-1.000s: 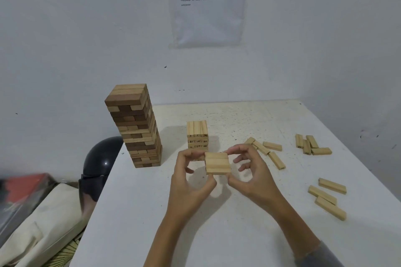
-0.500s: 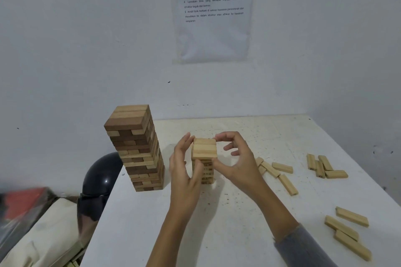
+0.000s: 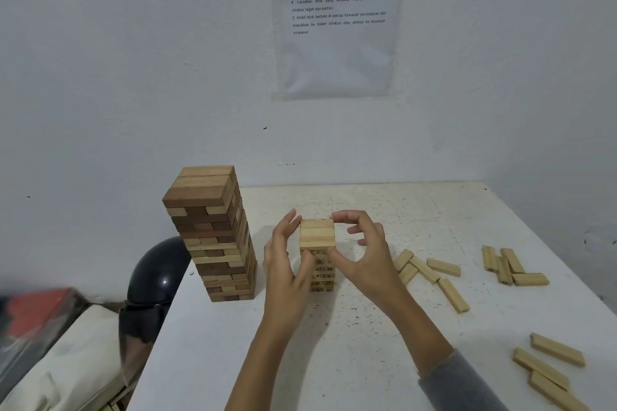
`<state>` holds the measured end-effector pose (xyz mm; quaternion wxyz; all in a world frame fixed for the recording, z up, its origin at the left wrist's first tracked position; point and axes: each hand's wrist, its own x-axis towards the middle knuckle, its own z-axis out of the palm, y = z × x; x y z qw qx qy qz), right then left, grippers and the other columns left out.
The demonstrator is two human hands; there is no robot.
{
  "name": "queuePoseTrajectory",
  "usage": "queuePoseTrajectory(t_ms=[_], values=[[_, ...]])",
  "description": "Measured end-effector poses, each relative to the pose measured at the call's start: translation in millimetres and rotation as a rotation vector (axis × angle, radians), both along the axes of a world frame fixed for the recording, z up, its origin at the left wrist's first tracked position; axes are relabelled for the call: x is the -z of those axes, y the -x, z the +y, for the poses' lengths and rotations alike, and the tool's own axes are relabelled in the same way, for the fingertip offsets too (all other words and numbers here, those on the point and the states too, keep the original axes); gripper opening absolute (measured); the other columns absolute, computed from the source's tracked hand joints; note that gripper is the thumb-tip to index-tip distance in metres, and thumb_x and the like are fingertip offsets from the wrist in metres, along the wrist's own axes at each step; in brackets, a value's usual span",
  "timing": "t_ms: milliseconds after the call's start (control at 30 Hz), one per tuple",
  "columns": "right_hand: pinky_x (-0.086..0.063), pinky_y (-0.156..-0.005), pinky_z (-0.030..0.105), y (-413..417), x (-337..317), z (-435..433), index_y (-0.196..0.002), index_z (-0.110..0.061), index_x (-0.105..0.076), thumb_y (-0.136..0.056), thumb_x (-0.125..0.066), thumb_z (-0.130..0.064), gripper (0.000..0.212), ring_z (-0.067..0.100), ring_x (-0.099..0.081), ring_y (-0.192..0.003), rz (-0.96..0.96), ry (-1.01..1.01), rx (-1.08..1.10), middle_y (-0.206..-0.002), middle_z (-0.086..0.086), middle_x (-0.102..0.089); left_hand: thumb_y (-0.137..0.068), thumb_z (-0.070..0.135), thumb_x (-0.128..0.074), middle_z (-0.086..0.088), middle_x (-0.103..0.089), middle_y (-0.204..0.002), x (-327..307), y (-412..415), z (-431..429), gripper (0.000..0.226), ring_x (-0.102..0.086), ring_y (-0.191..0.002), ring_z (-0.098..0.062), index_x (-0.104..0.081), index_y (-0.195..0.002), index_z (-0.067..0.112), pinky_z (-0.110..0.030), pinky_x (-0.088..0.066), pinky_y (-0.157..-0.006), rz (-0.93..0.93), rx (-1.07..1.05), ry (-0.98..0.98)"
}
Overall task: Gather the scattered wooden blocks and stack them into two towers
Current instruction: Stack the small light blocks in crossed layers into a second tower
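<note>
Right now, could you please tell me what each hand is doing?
Left hand: open, straight fingers pressing the top blocks.
Right hand: closed, pinching the same top blocks.

On the counter (image 3: 367, 360) we find the tall tower (image 3: 213, 233) at the left edge, with the short tower (image 3: 322, 274) just right of it. Our left hand (image 3: 283, 264) and right hand (image 3: 364, 253) flank its top layer (image 3: 317, 232), touching it. To the right lie a middle cluster (image 3: 430, 272), a far-right cluster (image 3: 510, 267) and a near-right trio (image 3: 551, 367).
</note>
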<state>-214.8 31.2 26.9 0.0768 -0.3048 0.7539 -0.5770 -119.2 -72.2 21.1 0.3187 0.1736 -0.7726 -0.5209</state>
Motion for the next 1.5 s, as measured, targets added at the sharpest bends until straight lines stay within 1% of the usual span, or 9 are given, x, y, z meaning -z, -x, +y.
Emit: queuePoseTrajectory(t_ms=[300,500,633,833,967,1067,1167,1367,1500], values=[[-0.035,-0.091,0.017,-12,-4,3,-0.124,-0.041,-0.05,-0.078,-0.055,-0.032,0.047,-0.007,-0.041,-0.115,-0.189,0.15,0.019,-0.13,-0.015,-0.046,-0.104,0.017,-0.035,0.042,-0.022,-0.141,-4,-2,8,0.052,-0.019,-0.128,0.027,-0.024,-0.147,0.043,-0.013,-0.02,-0.103,0.014,-0.006,-0.212],[-0.025,-0.101,0.019,-31,-3,-14,-0.148,-0.036,-0.028,-0.104,-0.03,-0.038,0.045,0.003,-0.03,-0.137,-0.461,0.282,0.022,-0.151,-0.018,-0.029,-0.105,0.038,-0.021,0.028,-0.036,-0.147,-16,5,20,0.041,-0.031,-0.131,0.013,-0.032,-0.145,0.041,-0.007,-0.025,-0.095,0.049,-0.002,-0.524],[-0.045,-0.066,0.002,-36,-1,-24,-0.13,-0.034,-0.051,-0.102,-0.022,-0.05,0.044,-0.018,-0.059,-0.092,-0.598,0.307,-0.079,-0.114,-0.022,-0.062,-0.103,0.045,-0.018,0.038,-0.052,-0.107,-21,12,27,0.037,-0.047,-0.081,0.034,-0.043,-0.131,0.042,0.005,-0.037,-0.065,0.068,0.033,-0.637],[-0.043,-0.076,0.012,-39,5,-35,-0.143,-0.044,-0.033,-0.099,-0.023,-0.055,0.046,-0.009,-0.055,-0.107,-0.625,0.316,-0.05,-0.129,-0.015,-0.055,-0.102,0.048,-0.019,0.037,-0.041,-0.121,-19,15,27,0.043,-0.042,-0.096,0.026,-0.032,-0.143,0.042,-0.01,-0.032,-0.089,0.066,0.016,-0.689],[-0.045,-0.066,0.006,-39,3,-35,-0.144,-0.043,-0.028,-0.099,-0.021,-0.056,0.047,-0.02,-0.055,-0.092,-0.61,0.304,-0.04,-0.121,-0.023,-0.053,-0.104,0.043,-0.02,0.042,-0.039,-0.1,-21,15,29,0.041,-0.042,-0.074,0.036,-0.032,-0.143,0.039,-0.002,-0.037,-0.072,0.074,0.0,-0.684],[-0.043,-0.071,0.012,-38,4,-36,-0.149,-0.041,-0.023,-0.098,-0.022,-0.058,0.054,-0.004,-0.053,-0.111,-0.616,0.3,-0.027,-0.14,-0.01,-0.048,-0.105,0.04,-0.019,0.04,-0.037,-0.101,-21,16,31,0.037,-0.04,-0.069,0.039,-0.028,-0.14,0.041,0.001,-0.037,-0.07,0.078,-0.006,-0.672],[-0.043,-0.073,0.011,-40,1,-36,-0.149,-0.041,-0.024,-0.099,-0.023,-0.055,0.052,-0.001,-0.053,-0.114,-0.622,0.304,-0.029,-0.141,-0.008,-0.048,-0.105,0.04,-0.017,0.039,-0.032,-0.114,-20,16,32,0.039,-0.033,-0.078,0.038,-0.025,-0.143,0.043,-0.007,-0.03,-0.089,0.071,0.007,-0.641],[-0.041,-0.081,0.014,-42,-3,-36,-0.15,-0.042,-0.02,-0.099,-0.022,-0.056,0.053,0.0,-0.051,-0.116,-0.612,0.301,-0.013,-0.142,-0.009,-0.046,-0.105,0.041,-0.016,0.037,-0.028,-0.126,-15,17,30,0.044,-0.03,-0.086,0.04,-0.023,-0.148,0.038,0.005,-0.029,-0.08,0.064,0.021,-0.613],[-0.023,-0.102,0.021,-41,-8,-27,-0.151,-0.042,-0.014,-0.099,-0.018,-0.055,0.054,-0.004,-0.027,-0.13,-0.585,0.332,0.01,-0.155,-0.017,-0.023,-0.102,0.045,-0.016,0.031,-0.021,-0.141,-18,11,28,0.048,-0.023,-0.094,0.042,-0.019,-0.15,0.038,0.005,-0.022,-0.082,0.088,-0.007,-0.543]])
